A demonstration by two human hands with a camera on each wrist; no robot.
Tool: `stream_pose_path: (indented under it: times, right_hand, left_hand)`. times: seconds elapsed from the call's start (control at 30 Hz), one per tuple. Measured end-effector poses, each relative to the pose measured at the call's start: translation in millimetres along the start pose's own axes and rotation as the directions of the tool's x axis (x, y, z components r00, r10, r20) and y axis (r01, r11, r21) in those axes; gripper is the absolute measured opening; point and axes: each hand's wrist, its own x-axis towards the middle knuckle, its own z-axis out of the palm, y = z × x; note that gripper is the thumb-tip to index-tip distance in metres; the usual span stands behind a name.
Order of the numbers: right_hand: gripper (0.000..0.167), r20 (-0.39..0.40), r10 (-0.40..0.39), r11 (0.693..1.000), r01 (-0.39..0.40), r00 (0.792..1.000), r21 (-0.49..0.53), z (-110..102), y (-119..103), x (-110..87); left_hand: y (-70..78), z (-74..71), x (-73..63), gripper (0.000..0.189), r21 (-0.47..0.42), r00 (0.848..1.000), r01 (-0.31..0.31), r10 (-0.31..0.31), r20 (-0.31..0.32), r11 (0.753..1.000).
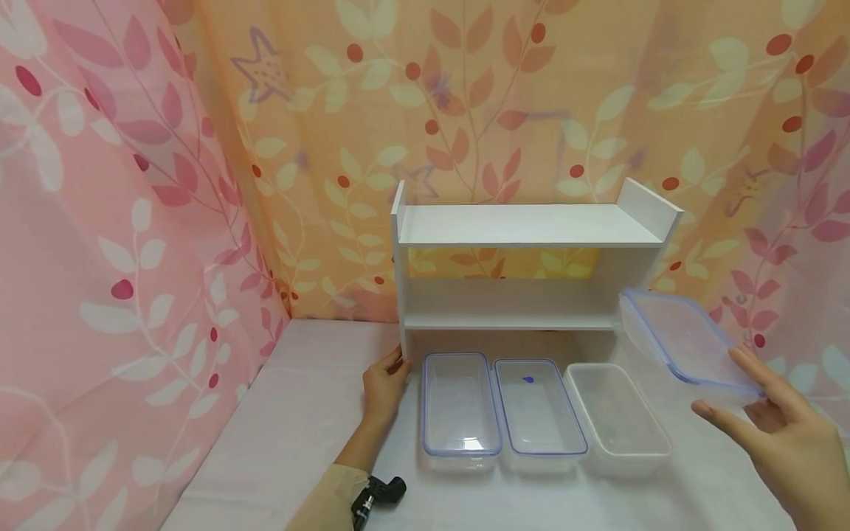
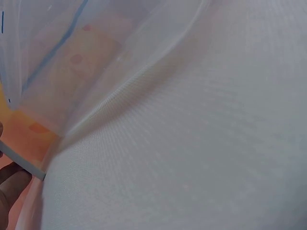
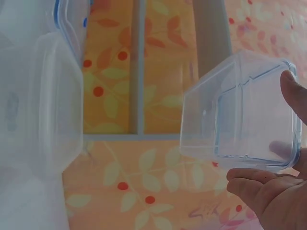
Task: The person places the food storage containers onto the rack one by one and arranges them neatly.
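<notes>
My right hand grips a clear plastic food container with a blue-edged lid by its near end, raised at the right of the shelf. In the right wrist view this container is tilted, with the thumb on one side and fingers on the other. At the shelf's lower left my left hand pinches the side panel of a white two-tier shelf. The left wrist view shows fingers on the panel's edge.
Two blue-rimmed containers and a frosted-lidded container stand in a row before the shelf on the white-covered table. Leaf-patterned curtains hang behind and along the left.
</notes>
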Motion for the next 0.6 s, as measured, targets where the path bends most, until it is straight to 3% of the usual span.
stream_pose_path:
  times: [0.3, 0.6]
  right_hand:
    - [0.087, 0.044, 0.004, 1.000, -0.004, 0.999, 0.002, 0, -24, 9.4]
    - [0.088, 0.080, -0.085, 0.996, 0.081, 0.993, 0.048, 11, -43, 17.0]
  left_hand:
    - [-0.4, 2.9, 2.9, 0.039, -0.005, 1.000, -0.003, 0.003, -0.003, 1.000]
    - [-2.9, 0.9, 0.3, 0.040, -0.009, 1.000, -0.004, 0.004, -0.001, 1.000]
